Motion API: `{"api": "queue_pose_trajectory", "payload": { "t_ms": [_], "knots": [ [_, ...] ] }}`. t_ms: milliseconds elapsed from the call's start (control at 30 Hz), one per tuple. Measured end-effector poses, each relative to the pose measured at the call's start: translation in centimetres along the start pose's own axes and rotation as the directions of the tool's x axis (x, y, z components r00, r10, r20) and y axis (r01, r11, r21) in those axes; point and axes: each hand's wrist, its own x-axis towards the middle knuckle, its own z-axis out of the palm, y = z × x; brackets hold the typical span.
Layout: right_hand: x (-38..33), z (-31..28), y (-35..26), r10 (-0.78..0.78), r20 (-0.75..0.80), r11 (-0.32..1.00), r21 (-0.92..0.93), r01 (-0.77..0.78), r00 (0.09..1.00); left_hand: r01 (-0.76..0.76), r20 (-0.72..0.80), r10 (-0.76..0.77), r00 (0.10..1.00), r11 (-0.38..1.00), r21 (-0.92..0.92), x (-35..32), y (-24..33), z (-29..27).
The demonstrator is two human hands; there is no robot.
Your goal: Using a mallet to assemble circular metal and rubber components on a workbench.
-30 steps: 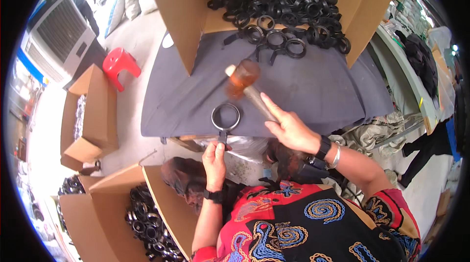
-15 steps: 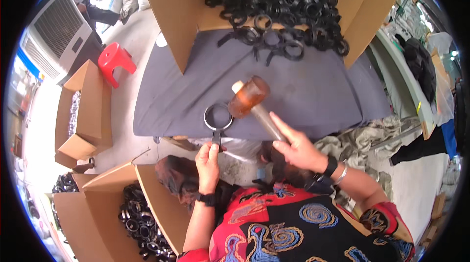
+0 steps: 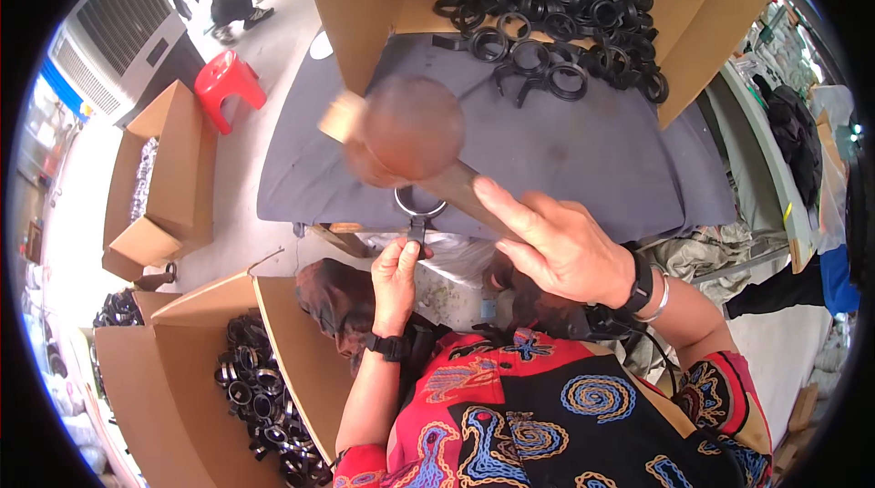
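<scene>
Work with a brown, drum-headed mallet [image 3: 412,131] on a black ring with a pale inner rim and a flat tab [image 3: 416,229] appears to be in hand at the near edge of the grey cloth-covered table [image 3: 583,151]. The ring is set left of the table's middle, its tab pointed out past the near edge; its upper part is hidden by the mallet head. The tab is pinched between the thumb and fingers of the left hand [image 3: 395,283], while the handle is gripped by the right hand [image 3: 570,246], one digit stretched along it. For a stroke, the head would need to be brought down squarely on the rim, with the ring kept flat on the table and the left fingertips kept clear.

Compared with half a second ago, the mallet head is held higher above the table, is more blurred and covers more of the ring. The left pinch is unchanged, as is the pile of black plastic-looking rings [image 3: 556,10] at the table's far side.
</scene>
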Motion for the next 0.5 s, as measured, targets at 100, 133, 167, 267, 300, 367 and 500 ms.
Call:
{"api": "queue_pose_trajectory", "payload": {
  "t_ms": [100, 133, 167, 267, 300, 367, 500],
  "knots": [
    [1.1, 2.9, 2.3, 0.124, 0.310, 0.992, -0.053, -0.113, 0.943, -0.003, 0.014, 0.003, 1.000, 1.000, -0.020, 0.1, 0.2, 0.3],
    [1.9, 2.5, 2.7, 0.145, 0.366, 0.989, -0.035, -0.142, 0.919, -0.041, -0.001, 0.042, 0.999, 0.998, 0.046, 0.6, -0.2, 0.6],
    [2.9, 1.9, 3.0, 0.165, 0.420, 0.985, -0.019, -0.173, 0.893, -0.022, 0.004, 0.022, 1.000, 1.000, -0.020, 0.5, -0.3, 0.6],
    [4.8, -0.1, 2.2, 0.076, 0.176, 0.991, 0.094, -0.093, 0.981, -0.026, -0.012, 0.026, 1.000, 1.000, 0.007, 0.8, 0.1, 0.3],
    [5.5, -1.4, 1.3, 0.046, 0.062, 0.986, 0.154, -0.055, 0.997, -0.031, -0.019, 0.031, 0.999, 0.999, 0.010, 0.4, 0.6, 0.1],
    [5.8, -3.4, -0.5, 0.268, 0.067, 0.908, 0.317, -0.275, 0.961, -0.037, -0.015, 0.038, 0.999, 0.999, 0.007, -0.1, 0.7, 0.1],
    [3.8, 2.5, 6.4, 0.141, 0.070, 0.977, 0.153, -0.150, 0.988, -0.026, -0.017, 0.030, 0.999, 0.977, 0.211, 0.5, -0.2, 0.2]
  ]
}}
